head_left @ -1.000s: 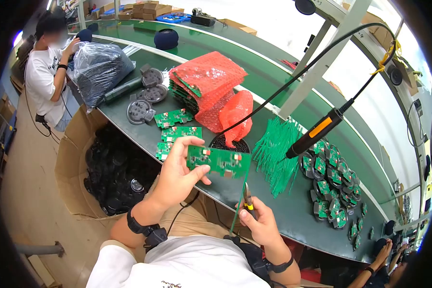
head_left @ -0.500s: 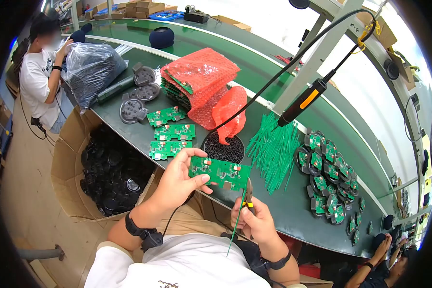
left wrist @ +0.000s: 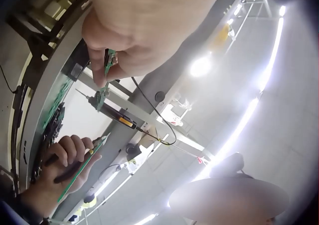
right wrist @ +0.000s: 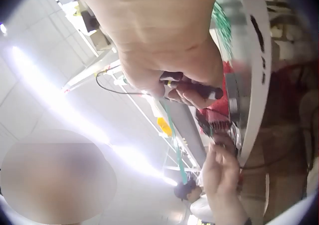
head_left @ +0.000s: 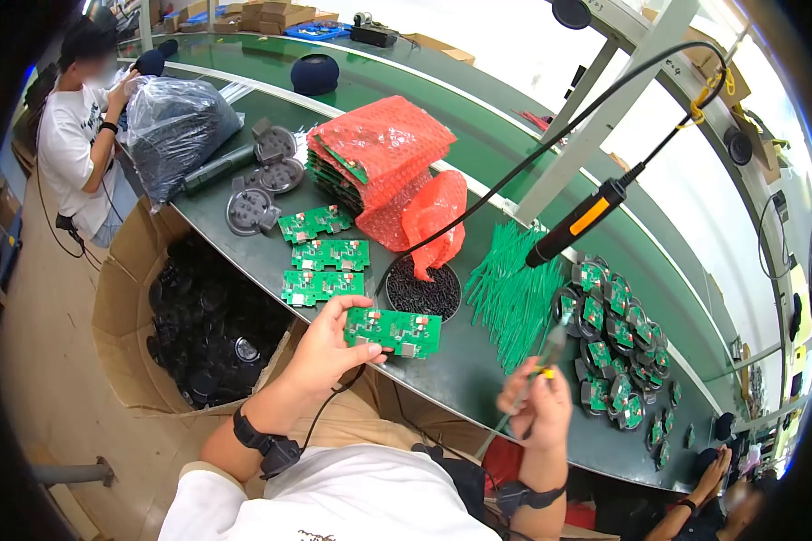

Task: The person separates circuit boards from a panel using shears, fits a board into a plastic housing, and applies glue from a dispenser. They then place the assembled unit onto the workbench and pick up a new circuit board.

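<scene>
A green circuit board [head_left: 395, 334] with small parts on it is pinched by its left end between the thumb and fingers of my left hand [head_left: 318, 353], over the table's front edge. My right hand [head_left: 543, 403], blurred in the head view, is well to the right of the board. It grips a pair of cutters [head_left: 550, 356] with yellow marks near the joint. In the left wrist view, the dark handle [left wrist: 67, 171] lies in the palm, and a long thin green strip [left wrist: 82, 170] is held alongside it.
Several circuit boards [head_left: 325, 286] lie left of a dish of black bits [head_left: 442, 293]. Behind stand boards in red bubble wrap [head_left: 383, 135]. Loose green strips [head_left: 510, 293] and round black parts with boards [head_left: 618, 334] lie right, beneath a hanging screwdriver [head_left: 577, 221]. A carton [head_left: 122, 334] stands left.
My right hand has moved right, away from the board, with the cutters and a green strip. The strip at the board's right end is gone from it. My left hand still holds the board.
</scene>
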Action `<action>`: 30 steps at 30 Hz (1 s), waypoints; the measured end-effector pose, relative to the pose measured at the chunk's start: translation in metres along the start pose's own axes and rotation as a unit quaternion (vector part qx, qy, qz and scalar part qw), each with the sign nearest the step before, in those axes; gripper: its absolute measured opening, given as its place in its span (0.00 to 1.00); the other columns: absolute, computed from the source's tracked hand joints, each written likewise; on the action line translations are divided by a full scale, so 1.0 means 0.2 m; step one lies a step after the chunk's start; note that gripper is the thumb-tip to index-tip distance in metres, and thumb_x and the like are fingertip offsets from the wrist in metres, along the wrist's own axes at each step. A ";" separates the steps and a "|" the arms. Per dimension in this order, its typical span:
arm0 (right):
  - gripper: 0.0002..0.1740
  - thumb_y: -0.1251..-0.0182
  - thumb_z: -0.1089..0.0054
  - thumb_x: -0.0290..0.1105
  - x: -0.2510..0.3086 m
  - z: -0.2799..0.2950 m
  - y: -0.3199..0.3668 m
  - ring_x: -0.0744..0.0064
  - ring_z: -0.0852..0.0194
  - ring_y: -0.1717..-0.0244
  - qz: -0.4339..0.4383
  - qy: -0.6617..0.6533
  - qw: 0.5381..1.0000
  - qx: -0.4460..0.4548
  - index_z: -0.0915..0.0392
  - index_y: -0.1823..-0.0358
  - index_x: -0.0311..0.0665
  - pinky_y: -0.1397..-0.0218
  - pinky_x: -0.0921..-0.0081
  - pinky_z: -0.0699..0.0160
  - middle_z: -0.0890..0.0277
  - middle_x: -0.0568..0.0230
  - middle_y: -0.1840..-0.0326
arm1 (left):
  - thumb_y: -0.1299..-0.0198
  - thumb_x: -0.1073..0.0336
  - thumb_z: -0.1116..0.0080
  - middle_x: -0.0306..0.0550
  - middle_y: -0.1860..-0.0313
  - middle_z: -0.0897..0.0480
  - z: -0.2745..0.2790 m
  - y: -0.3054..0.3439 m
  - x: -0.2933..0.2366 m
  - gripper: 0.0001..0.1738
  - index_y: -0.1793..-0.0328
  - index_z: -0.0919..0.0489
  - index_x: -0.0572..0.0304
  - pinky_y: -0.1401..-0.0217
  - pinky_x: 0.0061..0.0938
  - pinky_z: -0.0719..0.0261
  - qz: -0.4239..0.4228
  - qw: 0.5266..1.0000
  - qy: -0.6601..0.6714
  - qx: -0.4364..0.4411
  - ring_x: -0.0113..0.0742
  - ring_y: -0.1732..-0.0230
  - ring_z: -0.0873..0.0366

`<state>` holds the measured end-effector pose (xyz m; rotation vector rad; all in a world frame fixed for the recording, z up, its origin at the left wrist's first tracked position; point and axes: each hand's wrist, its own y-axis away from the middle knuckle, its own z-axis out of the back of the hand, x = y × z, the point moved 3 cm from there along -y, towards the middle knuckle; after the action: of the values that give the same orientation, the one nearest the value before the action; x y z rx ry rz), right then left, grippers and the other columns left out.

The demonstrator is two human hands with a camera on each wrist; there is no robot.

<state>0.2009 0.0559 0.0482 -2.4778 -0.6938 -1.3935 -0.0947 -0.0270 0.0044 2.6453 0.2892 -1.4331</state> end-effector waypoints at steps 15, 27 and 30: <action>0.12 0.23 0.42 0.38 0.49 0.38 -0.76 0.79 0.39 0.77 0.007 0.325 0.932 -0.161 0.26 0.61 0.37 0.74 0.76 0.34 0.35 0.72 0.74 | 0.45 0.91 0.41 0.51 0.32 0.33 0.15 0.03 -0.15 0.37 0.29 0.37 0.65 0.39 0.36 0.12 -0.084 0.985 -0.130 -0.075 0.41 0.34 0.25; 0.18 0.40 0.26 0.36 0.43 0.23 -1.09 0.49 0.18 0.49 0.143 0.758 0.636 -0.023 0.19 0.52 0.34 0.44 0.58 0.21 0.19 0.52 0.53 | 0.43 0.91 0.42 0.52 0.36 0.29 0.23 0.12 -0.15 0.36 0.29 0.38 0.66 0.44 0.33 0.12 -0.105 0.976 -0.146 -0.126 0.44 0.42 0.18; 0.22 0.42 0.27 0.36 0.37 0.27 -1.18 0.45 0.18 0.50 0.161 0.783 0.601 -0.003 0.18 0.47 0.39 0.43 0.57 0.20 0.18 0.47 0.54 | 0.43 0.91 0.42 0.52 0.36 0.29 0.23 0.12 -0.14 0.36 0.29 0.38 0.66 0.44 0.34 0.12 -0.096 0.976 -0.144 -0.130 0.44 0.42 0.18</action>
<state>0.1555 0.3043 0.0726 -0.4553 0.2091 -2.4326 -0.1420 -0.0618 0.0025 2.2193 0.6659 -1.6785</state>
